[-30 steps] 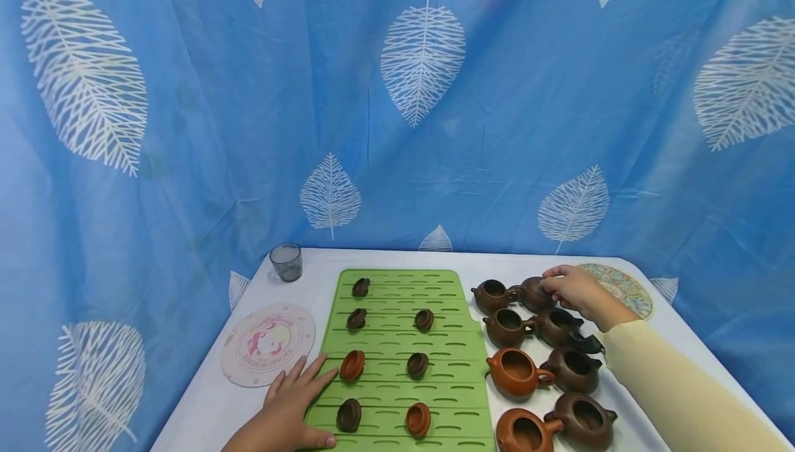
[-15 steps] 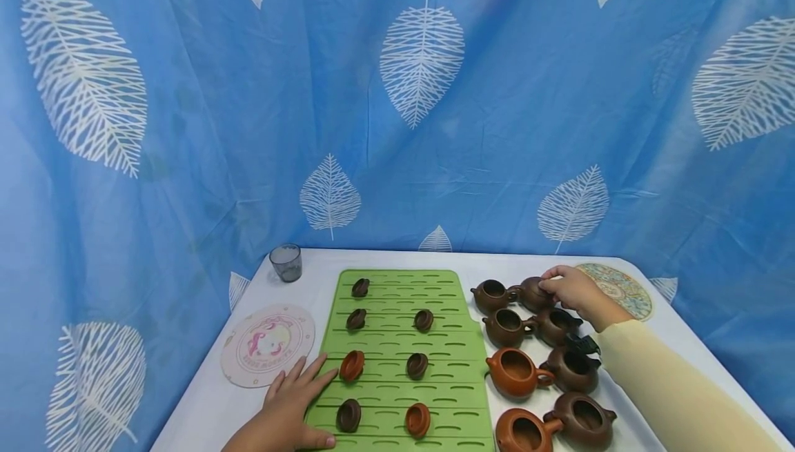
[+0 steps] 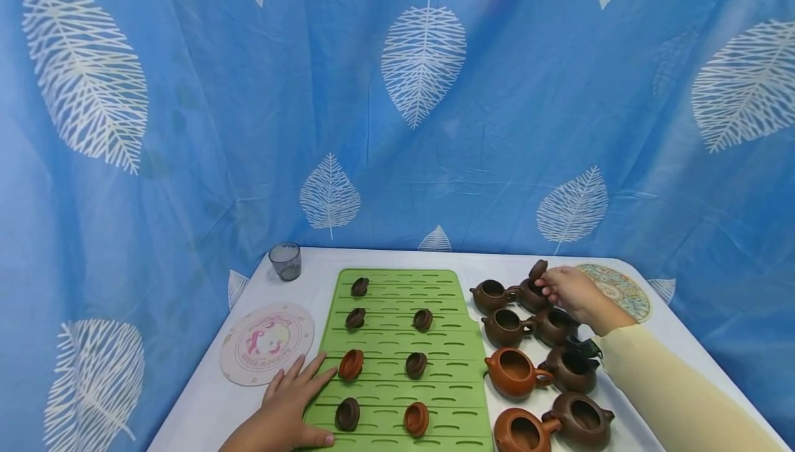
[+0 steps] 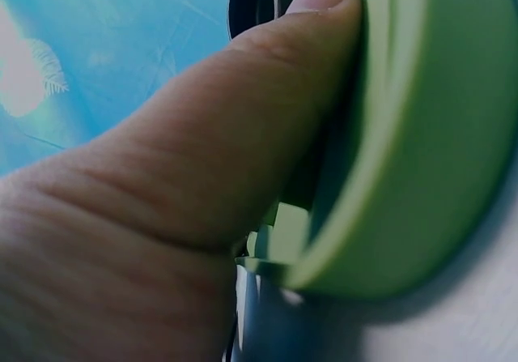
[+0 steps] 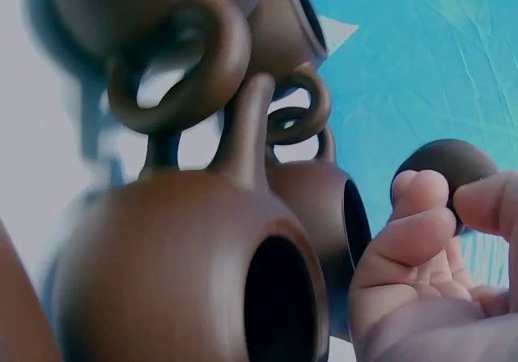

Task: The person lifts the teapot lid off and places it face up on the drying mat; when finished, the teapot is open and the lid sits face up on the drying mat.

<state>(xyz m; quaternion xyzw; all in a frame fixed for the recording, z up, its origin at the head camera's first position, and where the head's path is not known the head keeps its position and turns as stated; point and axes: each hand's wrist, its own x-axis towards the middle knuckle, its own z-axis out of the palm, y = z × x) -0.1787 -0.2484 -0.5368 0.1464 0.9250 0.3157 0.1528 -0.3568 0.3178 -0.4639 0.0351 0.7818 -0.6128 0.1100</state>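
My right hand (image 3: 568,292) pinches a dark brown teapot lid (image 3: 538,270), tilted up just above the far right teapot (image 3: 529,297), whose mouth now shows. In the right wrist view the lid (image 5: 445,163) sits between thumb and fingers, beyond the open brown pots. With fingers spread, my left hand (image 3: 287,404) rests on the left edge of the green mat (image 3: 385,335). Several brown and orange lids lie on that mat in two columns, the nearest to my fingers an orange lid (image 3: 350,365). Its thumb (image 4: 267,78) presses on the mat in the left wrist view.
Lidless teapots stand in two close columns right of the mat, among them an orange teapot (image 3: 515,372) and a brown teapot (image 3: 580,421). A glass cup (image 3: 286,262) and a pink round mat (image 3: 263,341) lie left; a patterned round mat (image 3: 621,290) lies back right.
My right hand has lifted the lid off the far right brown teapot and tipped it up. The left hand stays in place.
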